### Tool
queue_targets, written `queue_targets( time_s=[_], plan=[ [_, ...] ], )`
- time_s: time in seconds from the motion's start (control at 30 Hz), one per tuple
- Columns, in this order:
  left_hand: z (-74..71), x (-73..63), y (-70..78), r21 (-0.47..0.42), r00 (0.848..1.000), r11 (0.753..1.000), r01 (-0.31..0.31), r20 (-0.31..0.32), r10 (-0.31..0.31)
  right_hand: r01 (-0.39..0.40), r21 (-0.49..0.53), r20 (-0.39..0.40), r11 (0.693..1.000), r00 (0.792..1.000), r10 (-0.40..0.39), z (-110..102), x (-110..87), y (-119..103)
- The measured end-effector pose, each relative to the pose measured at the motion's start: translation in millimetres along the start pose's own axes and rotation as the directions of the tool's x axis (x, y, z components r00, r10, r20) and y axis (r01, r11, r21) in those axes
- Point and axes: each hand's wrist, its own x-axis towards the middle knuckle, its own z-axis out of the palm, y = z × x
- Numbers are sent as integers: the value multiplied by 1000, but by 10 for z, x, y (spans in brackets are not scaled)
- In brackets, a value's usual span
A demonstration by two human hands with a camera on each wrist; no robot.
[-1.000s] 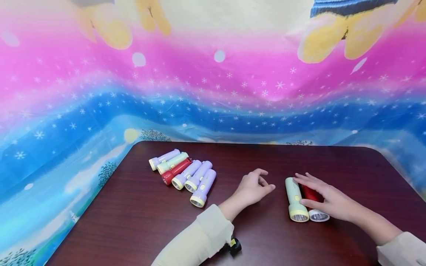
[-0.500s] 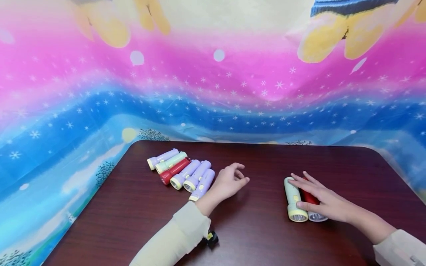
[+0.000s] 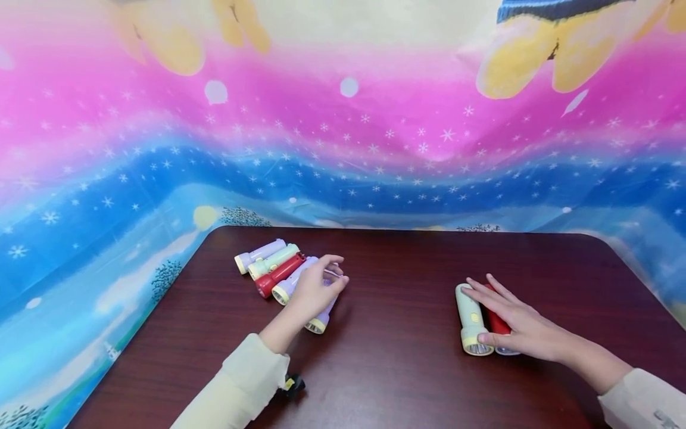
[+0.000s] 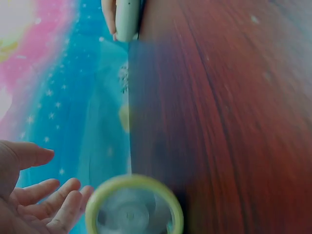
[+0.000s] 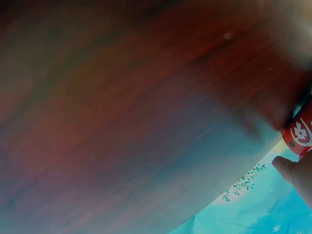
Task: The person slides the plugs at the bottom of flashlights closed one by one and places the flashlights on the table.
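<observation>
My left hand hovers over the purple flashlights at the left, fingers loosely bent and holding nothing. It hides much of them; the lens end of the nearest purple flashlight shows below it. In the left wrist view a yellow-rimmed flashlight lens appears close beside the fingers. At the right, my right hand lies with spread, straight fingers across a red flashlight, its fingertips and thumb reaching a pale green flashlight. These two lie side by side, lenses toward me. The red one's end shows in the right wrist view.
Further left in the row lie a red flashlight, a pale green flashlight and a purple flashlight. All rest on a dark wooden table. A patterned cloth hangs behind the table's far edge.
My left hand has moved leftward from mid-table to above the purple flashlights. My right hand stays at the green and red pair, with only a slight shift.
</observation>
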Motion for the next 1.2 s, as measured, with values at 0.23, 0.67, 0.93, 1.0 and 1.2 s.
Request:
queue_targets(
  time_s=[0.23,0.67,0.93,1.0,1.2],
  plan=[
    [-184,-125,-104,44,997,996,72,-35,-70,-20,-9,2,1000,1000,20,0,-18,-8],
    [-153,-162,-211,97,999,994,50,4,-51,-14,-35,-10,999,1000,14,25,-11,-8],
    [-71,-114,-213,179,996,984,28,75,-42,-16,-29,-10,999,1000,15,25,-9,-15],
    [-58,-100,-210,186,995,982,25,94,-43,-16,-27,-11,999,1000,16,24,-10,-20],
    [-52,-72,-189,220,988,975,17,146,-50,-16,-24,-12,1000,1000,16,22,-8,-25]
  ],
)
